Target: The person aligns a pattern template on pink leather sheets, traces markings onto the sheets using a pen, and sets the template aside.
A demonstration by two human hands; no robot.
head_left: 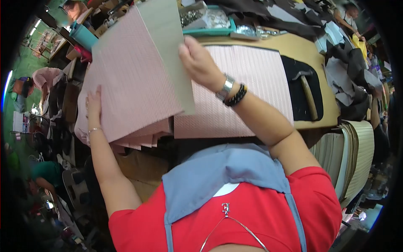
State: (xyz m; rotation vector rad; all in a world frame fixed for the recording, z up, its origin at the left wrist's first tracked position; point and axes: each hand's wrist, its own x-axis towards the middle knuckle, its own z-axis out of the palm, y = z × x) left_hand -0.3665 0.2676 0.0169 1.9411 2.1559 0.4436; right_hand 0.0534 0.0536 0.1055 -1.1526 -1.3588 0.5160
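Note:
On the left, my left hand [94, 105] lies with fingers extended on a large pink sheet [130, 80] with a woven-looking texture. That sheet tops a stack whose lower edges fan out toward me. My right hand [199, 63] is closed at the edge of a raised sheet showing a plain greyish-beige face [166, 42]; its fingertips are partly hidden. Beneath my right forearm, another pink textured panel [252, 75] lies flat. Right of this panel, a hammer [310, 94] with a wooden handle rests on a black pad [296, 75].
A teal tray [210, 31] with metal pieces and clear packets stands at the table's back edge. Dark material scraps [340, 80] are heaped on the right, above a thick stack of sheets [357, 155]. Other people [46, 80] are around the workshop.

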